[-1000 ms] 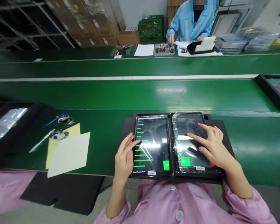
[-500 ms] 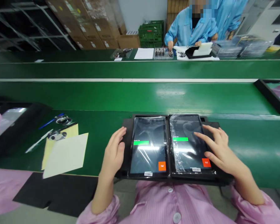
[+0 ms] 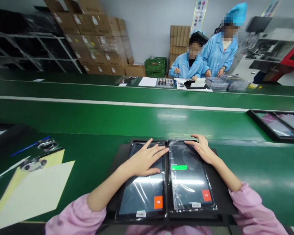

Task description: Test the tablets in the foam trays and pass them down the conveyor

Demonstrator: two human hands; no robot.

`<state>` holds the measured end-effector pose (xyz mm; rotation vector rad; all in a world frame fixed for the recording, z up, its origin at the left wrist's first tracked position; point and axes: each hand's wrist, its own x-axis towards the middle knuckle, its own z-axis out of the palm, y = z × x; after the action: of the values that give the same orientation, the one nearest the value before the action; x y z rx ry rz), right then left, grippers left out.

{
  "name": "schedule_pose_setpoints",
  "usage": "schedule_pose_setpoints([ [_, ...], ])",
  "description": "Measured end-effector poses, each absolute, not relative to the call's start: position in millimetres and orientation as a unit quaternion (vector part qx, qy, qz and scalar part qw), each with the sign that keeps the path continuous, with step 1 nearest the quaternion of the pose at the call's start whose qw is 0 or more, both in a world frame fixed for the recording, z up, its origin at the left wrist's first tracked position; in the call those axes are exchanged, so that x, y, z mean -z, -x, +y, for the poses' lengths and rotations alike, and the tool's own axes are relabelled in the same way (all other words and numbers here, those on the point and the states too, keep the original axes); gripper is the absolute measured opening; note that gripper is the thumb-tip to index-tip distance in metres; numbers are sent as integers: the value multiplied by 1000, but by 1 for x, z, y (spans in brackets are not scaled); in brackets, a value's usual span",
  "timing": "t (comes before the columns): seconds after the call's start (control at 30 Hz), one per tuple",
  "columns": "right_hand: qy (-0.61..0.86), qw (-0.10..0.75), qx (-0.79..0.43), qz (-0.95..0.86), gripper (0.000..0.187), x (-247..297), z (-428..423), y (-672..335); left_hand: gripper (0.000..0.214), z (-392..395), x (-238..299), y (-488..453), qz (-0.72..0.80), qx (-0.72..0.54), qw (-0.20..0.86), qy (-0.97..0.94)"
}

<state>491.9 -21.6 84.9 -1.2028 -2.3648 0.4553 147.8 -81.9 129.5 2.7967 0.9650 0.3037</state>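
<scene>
Two black tablets in clear plastic film lie side by side in a black foam holder (image 3: 225, 192). My left hand (image 3: 145, 160) rests flat on the left tablet (image 3: 142, 199), its fingers spread and covering the upper screen. Each screen shows an orange Fail button at the lower right. My right hand (image 3: 202, 148) touches the top edge of the right tablet (image 3: 188, 189), holding nothing. That screen shows a green bar (image 3: 178, 167) just below my right hand.
To the left on the green belt lie a blue pen (image 3: 30, 146), metal parts, and white and yellow sheets (image 3: 31, 192). A black tray of tablets (image 3: 275, 124) sits to the right. Across the wide belt, two people in blue work (image 3: 188, 65) beside stacked trays.
The view has tilted up, showing more of the far side. Both hands have moved from the tablets' sides to their upper parts, and my left hand now covers the left screen's green bar.
</scene>
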Motion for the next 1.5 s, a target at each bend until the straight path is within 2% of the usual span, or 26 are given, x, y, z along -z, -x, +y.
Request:
schedule_pose_setpoints([
  [0.17, 415, 267, -201, -846, 79, -85, -25, -496, 64, -87, -132, -138, 324, -119, 75, -935],
  [0.3, 457, 275, -190, -824, 79, -85, -21, -494, 73, -83, -126, -136, 387, -127, 56, -912],
  [0.5, 448, 256, -201, -833, 69, -90, -23, -493, 75, -83, -124, -137, 339, -109, 64, -932],
  [0.63, 412, 316, -228, -824, 73, -86, -20, -496, 63, -86, -130, -133, 312, -136, 66, -938],
  [0.73, 445, 353, -228, -791, 68, -85, -16, -499, 56, -83, -127, -127, 372, -185, 45, -909],
  [0.87, 473, 333, -224, -784, 61, -90, -15, -499, 58, -76, -118, -121, 456, -220, 24, -862],
  [1.03, 469, 325, -213, -793, 52, -92, -17, -496, 64, -73, -119, -118, 468, -218, 24, -856],
  [1.17, 478, 385, -264, -744, 56, -94, -10, -492, 63, -67, -131, -125, 522, -231, 93, -816],
  [1.27, 523, 322, -330, -717, 53, -97, 0, -483, 54, -57, -139, -138, 591, -144, 188, -772],
  [1.37, 563, 249, -357, -702, 42, -101, 9, -473, 56, -42, -146, -148, 596, -45, 238, -766],
  [1.5, 569, 221, -394, -687, 40, -109, 17, -464, 61, -21, -162, -149, 570, 30, 311, -760],
])
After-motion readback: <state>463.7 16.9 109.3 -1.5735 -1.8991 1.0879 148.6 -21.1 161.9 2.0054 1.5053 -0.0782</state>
